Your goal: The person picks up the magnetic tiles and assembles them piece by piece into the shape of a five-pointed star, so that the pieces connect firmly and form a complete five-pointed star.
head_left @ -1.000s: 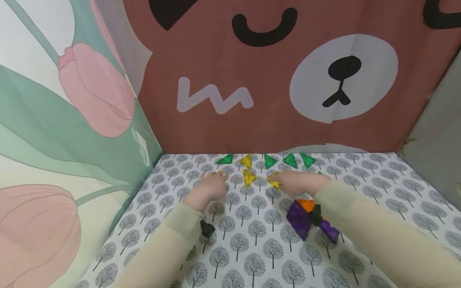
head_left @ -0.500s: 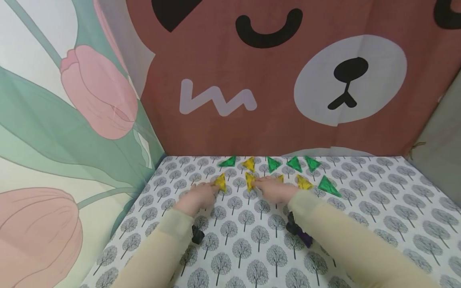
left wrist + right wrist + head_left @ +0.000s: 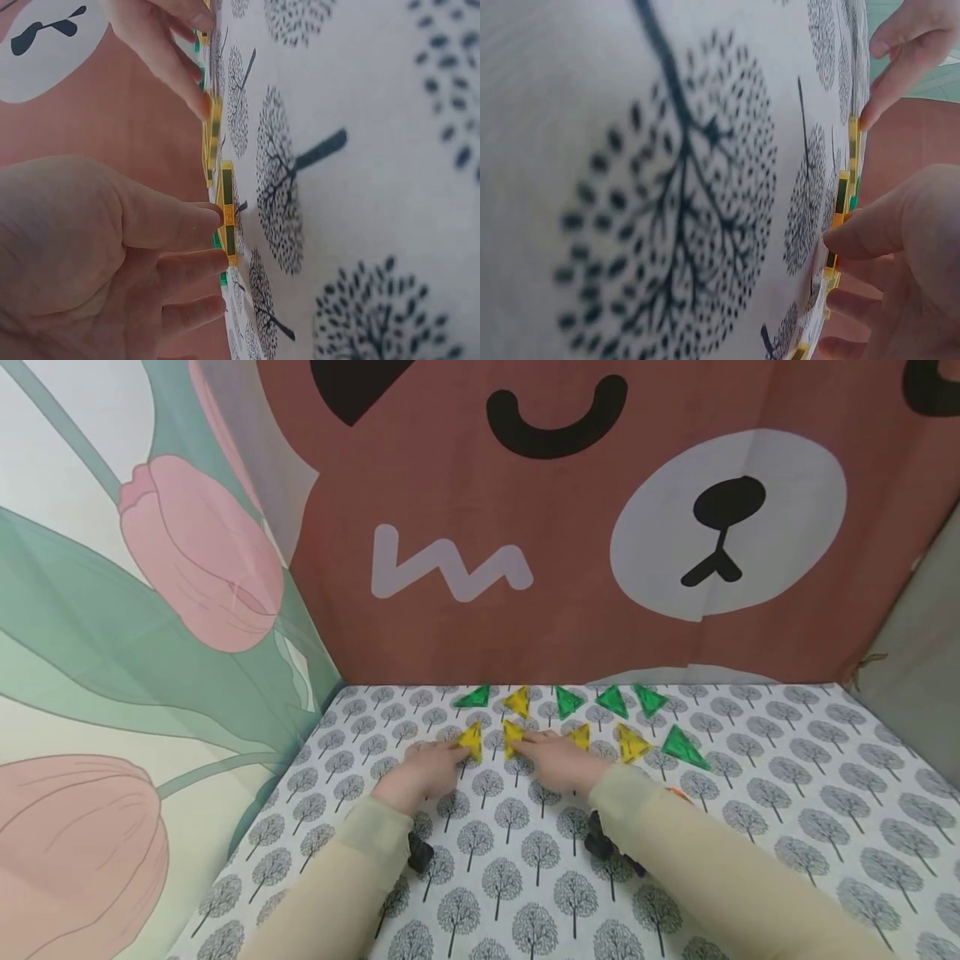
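Observation:
Two yellow triangular magnetic tiles lie a short gap apart on the tree-print cloth in the head view. My left hand (image 3: 423, 771) touches the left tile (image 3: 472, 740) at its left side. In the left wrist view, the thumb and forefinger meet the edge of that yellow tile (image 3: 228, 180), the other fingers stretched out. My right hand (image 3: 561, 762) has its fingertips on the right tile (image 3: 512, 737). The right wrist view shows its thumb against the edge of this yellow tile (image 3: 842, 195), the remaining fingers extended behind. Both tiles lie flat.
More yellow tiles (image 3: 632, 742) and a green tile (image 3: 683, 748) lie right of my hands. A back row holds a yellow tile (image 3: 517, 701) and several green tiles (image 3: 612, 701). An orange piece (image 3: 677, 793) peeks out past the right sleeve. A bear-print cloth (image 3: 450, 635) hangs behind.
My right hand has moved left from one yellow tile to another and pushed that one slightly left. My left hand has moved its yellow tile rightward, narrowing the gap between the two.

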`<state>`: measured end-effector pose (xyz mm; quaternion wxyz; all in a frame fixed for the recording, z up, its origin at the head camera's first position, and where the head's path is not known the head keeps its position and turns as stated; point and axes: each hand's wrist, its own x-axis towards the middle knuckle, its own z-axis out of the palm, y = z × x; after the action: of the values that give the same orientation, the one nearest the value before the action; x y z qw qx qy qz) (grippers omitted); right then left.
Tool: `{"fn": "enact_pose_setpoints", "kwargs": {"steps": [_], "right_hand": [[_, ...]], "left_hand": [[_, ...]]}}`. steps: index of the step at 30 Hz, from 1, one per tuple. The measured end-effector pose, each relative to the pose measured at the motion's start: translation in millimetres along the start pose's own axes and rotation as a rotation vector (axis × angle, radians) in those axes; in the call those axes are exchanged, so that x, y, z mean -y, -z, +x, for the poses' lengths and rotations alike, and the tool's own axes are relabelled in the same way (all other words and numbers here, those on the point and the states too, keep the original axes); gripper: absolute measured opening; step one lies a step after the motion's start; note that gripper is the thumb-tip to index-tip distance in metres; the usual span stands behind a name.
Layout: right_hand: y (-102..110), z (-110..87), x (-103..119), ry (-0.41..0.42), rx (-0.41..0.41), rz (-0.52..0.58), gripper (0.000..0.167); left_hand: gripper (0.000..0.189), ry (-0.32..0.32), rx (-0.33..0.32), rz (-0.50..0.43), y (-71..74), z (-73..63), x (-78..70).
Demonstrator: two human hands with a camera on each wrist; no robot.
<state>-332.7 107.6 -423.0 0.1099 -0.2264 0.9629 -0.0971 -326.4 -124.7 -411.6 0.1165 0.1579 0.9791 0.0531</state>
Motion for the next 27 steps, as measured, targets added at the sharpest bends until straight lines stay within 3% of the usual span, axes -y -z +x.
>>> {"fn": "enact_pose_setpoints", "kwargs": {"steps": [7,13,27], "right_hand": [[-1,0.4,4,0.002,0.002,0.046,0.073],[-4,-0.8,7,0.017,-0.031,0.038,0.069],[-5,0.4,12,0.014,-0.023,0.02,0.064]], "left_hand": [[0.056,0.01,0.004,-0.016,-2.9,2.1,-7.0],[0.048,-0.03,0.0,-0.009,-4.5,1.3,-14.0],[0.056,-0.03,0.027,0.02,-0.5,2.7,-22.3]]}}
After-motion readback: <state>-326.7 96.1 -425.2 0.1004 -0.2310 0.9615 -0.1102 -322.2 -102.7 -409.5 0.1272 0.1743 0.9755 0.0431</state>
